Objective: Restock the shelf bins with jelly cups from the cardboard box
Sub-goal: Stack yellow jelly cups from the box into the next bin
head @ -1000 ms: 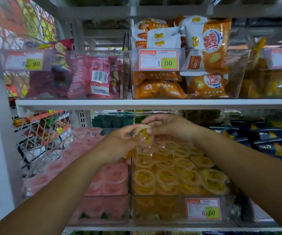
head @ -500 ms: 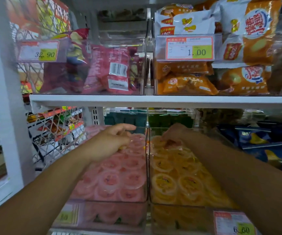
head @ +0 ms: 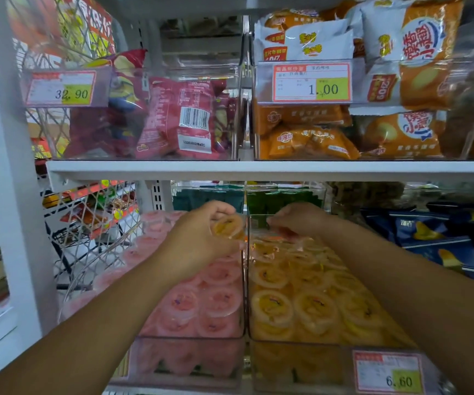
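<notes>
**Orange cup brought up to the bin divider**

The left hand (head: 198,243) now pinches an orange cup (head: 228,226) between thumb and curled fingers. It holds the cup just above the wall that parts the pink bin (head: 187,357) from the orange bin (head: 295,363). Half a second ago this hand was over the pink cups with nothing plainly showing in it. A second ago both hands held one cup together above the orange bin.

The right hand (head: 298,219) has stayed at the back of the orange bin, fingers bent down onto the cups there. Whether it pinches one or only presses them level, I cannot tell.

The held cup matches the orange stock, so it probably belongs a short way to the right. Let go where it is, it could drop among the pink cups. Both bins look close to full, with cups lying in rows, so this stretch of restocking seems nearly done. The cardboard box is out of view
</notes>
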A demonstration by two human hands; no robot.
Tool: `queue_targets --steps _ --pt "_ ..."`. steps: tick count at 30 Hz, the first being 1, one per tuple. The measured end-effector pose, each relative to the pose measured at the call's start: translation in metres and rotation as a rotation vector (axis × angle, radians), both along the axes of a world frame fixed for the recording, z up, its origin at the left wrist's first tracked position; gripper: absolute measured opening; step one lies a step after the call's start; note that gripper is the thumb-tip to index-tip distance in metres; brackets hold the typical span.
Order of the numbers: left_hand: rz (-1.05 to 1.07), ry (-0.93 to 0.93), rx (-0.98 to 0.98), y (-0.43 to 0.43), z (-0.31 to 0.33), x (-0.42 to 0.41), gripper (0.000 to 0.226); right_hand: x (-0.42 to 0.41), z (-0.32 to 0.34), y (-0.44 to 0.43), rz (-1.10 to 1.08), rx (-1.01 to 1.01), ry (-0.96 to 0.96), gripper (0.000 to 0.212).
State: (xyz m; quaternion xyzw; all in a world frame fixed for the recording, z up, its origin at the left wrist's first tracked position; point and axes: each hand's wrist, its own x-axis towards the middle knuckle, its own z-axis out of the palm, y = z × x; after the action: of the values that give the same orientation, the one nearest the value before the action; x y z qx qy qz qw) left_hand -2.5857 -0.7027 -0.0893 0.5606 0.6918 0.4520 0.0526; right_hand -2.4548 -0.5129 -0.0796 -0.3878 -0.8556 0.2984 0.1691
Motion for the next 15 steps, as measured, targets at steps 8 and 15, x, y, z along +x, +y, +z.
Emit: queue_targets --steps 8,15 --pt "-0.057 0.221 0.008 0.035 0.002 0.032 0.081 0.039 0.020 -0.027 0.257 -0.700 0.280 0.029" --pt "-0.126 0.399 -0.310 0.051 -0.002 0.015 0.064 0.043 0.018 0.017 0.005 -0.546 0.352 0.013"
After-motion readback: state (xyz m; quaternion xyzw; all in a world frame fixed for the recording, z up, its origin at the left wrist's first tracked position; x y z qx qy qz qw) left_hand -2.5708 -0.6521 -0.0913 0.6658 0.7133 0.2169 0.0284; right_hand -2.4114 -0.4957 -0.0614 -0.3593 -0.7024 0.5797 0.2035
